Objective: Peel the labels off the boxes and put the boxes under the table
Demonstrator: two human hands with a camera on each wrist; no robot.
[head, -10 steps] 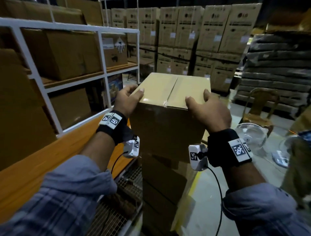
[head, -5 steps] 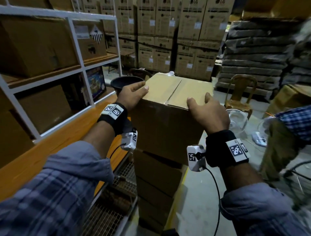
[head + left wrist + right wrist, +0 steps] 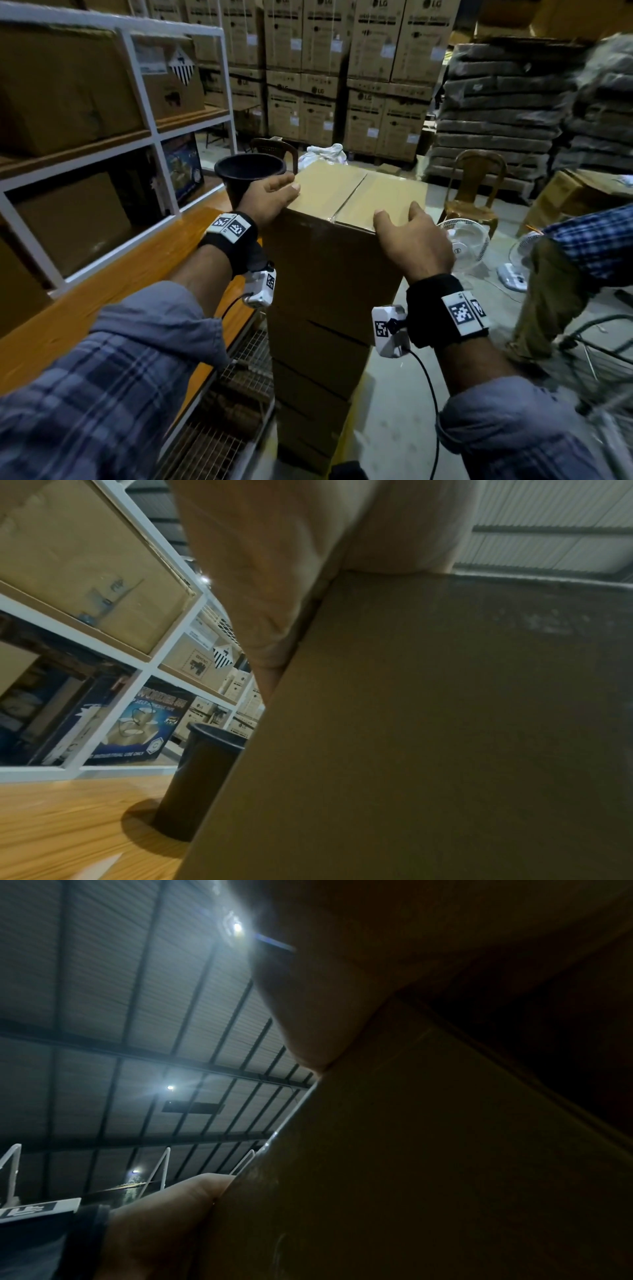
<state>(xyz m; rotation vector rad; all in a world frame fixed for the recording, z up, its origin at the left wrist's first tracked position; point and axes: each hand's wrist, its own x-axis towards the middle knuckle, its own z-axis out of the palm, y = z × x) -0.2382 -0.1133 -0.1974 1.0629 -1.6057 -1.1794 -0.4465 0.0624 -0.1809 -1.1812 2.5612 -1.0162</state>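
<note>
Top box: a plain brown cardboard box (image 3: 346,212) sat on top of a stack, its taped seam running away from the person across the top, its long axis pointing the same way.
Stack: at least three more boxes (image 3: 315,387) lay under it, standing on the floor just beside the bench (image 3: 102,308); the lowest ones were too dark to count surely.
Labels: none could be made out on the faces in view.
Left grip: the left hand (image 3: 270,202) lay on the top box's near left corner, thumb flat on the top face, the other fingers hidden down the left side, so I cannot tell whether they were curled.
Right grip: the right hand (image 3: 416,240) rested on the near right edge, released, fingers spread and fairly straight on the top face.
Bench: orange wood, carrying one black cup (image 3: 248,178) just left of the box.
Shelves: one white rack (image 3: 144,113) behind the bench, filled with cartons.
Floor beyond: two brown chairs (image 3: 476,185), two white fans (image 3: 462,240).
Right edge: one other person (image 3: 582,260) in a blue check shirt.
</note>
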